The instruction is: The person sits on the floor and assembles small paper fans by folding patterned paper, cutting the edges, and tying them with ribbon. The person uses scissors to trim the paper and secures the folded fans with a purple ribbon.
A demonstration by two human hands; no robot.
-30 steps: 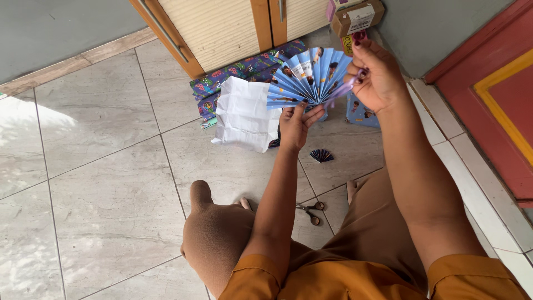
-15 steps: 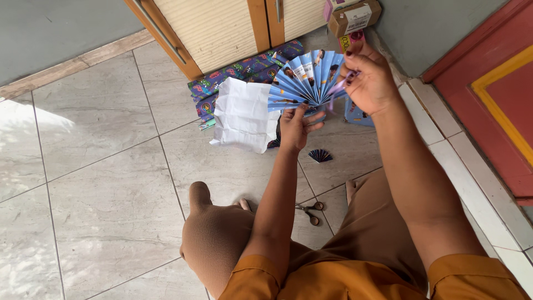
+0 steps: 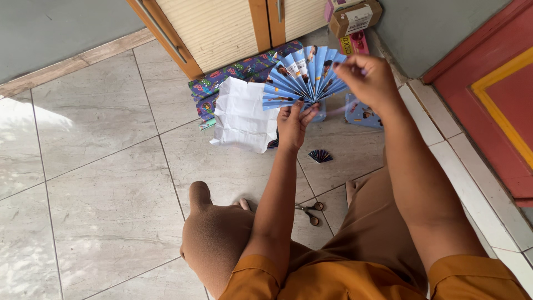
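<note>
Both hands have shifted little since the earlier frames; the blue pleated paper fan [image 3: 302,78] is sitting a touch lower in view and the right hand [image 3: 371,83] is still working along its right edge. Left hand [image 3: 293,119] is pinching the fan's hub from below, fingers closed tight on the gathered folds. Right hand is closed around the outermost right pleat, fingertips curled in; what looks like a thin clear strip is trailing down from it, can't tell for sure. Fan is being held in the air above the tiled floor [image 3: 111,166], just in front of the white paper sheet [image 3: 241,114] and the patterned wrapping roll [image 3: 233,75]. Orientation: hub pointing down toward the person, pleats radiating up and outward in a half circle; long axis is running left to right across the spread edge. Risk, as I read it: if the left pinch is slackening, the pleats are going to spring loose; pulling too hard on the end pleat could tear the thin paper. Scissors [image 3: 309,212] and a small dark folded fan [image 3: 320,156] are lying on the floor near the knees.
</note>
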